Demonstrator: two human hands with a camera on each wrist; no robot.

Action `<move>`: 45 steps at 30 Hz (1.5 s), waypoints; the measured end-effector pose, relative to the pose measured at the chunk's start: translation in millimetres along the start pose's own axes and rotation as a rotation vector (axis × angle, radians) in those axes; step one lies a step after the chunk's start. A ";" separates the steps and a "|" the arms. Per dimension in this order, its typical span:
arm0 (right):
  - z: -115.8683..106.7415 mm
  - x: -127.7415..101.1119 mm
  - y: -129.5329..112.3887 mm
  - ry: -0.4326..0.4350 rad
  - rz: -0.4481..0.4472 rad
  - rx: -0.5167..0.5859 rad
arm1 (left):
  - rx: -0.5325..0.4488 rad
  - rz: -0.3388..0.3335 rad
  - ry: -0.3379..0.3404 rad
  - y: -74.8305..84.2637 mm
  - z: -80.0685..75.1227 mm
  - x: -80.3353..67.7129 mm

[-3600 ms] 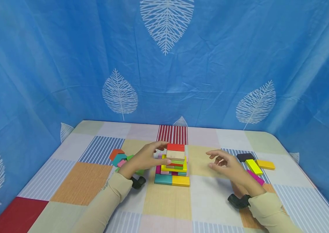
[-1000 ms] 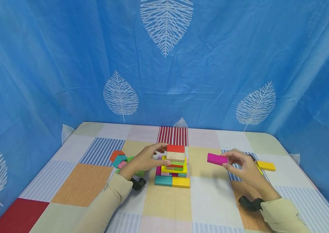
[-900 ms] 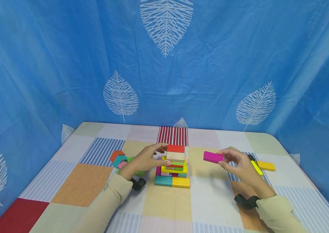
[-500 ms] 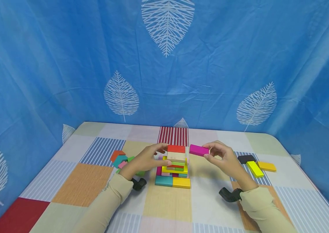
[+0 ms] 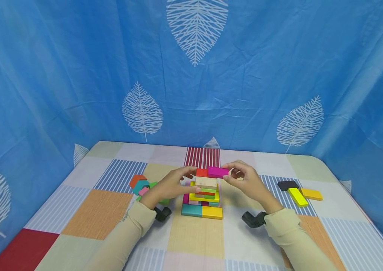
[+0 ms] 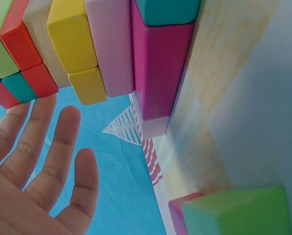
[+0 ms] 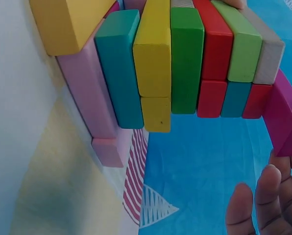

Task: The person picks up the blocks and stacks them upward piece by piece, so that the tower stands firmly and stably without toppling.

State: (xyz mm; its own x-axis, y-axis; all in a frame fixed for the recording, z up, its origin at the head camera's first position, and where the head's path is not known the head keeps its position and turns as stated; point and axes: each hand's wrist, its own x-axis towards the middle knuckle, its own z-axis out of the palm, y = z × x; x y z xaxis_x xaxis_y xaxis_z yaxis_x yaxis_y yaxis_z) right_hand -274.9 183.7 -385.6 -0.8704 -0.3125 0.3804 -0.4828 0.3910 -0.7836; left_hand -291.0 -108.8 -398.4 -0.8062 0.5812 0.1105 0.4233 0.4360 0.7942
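Magenta block now atop stack; right wrist view shows overhang.

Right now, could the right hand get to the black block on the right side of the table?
Probably yes, but not freely: the right hand is pinching the magenta block at the top of the stack. The black block lies in the open with nothing between them.

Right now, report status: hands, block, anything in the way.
Right hand pinches the magenta block, setting it atop the tower beside the red block. Left hand open, steadying the tower's side. Nothing in the way.
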 end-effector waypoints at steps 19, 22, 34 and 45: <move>17.4 19.3 -3.8 -0.114 0.016 0.011 | 0.013 0.022 -0.003 0.0 -0.6 1.9; 17.9 19.2 -4.8 -0.114 0.017 0.010 | 0.014 0.019 -0.005 0.3 -0.9 2.5; 5.9 10.6 -0.5 -0.088 0.032 -0.032 | 0.006 0.003 0.000 -1.4 -0.3 1.3; -40.7 -30.8 21.0 -0.029 0.079 -0.053 | 0.010 0.012 0.003 -3.6 0.4 1.9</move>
State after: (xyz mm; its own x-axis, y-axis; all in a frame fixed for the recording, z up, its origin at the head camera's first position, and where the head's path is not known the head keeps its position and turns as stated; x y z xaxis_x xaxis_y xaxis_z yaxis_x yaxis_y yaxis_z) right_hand -262.1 236.8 -393.7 -0.9031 -0.3033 0.3040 -0.4181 0.4599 -0.7834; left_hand -293.8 -109.0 -401.3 -0.8022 0.5845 0.1220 0.4372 0.4360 0.7866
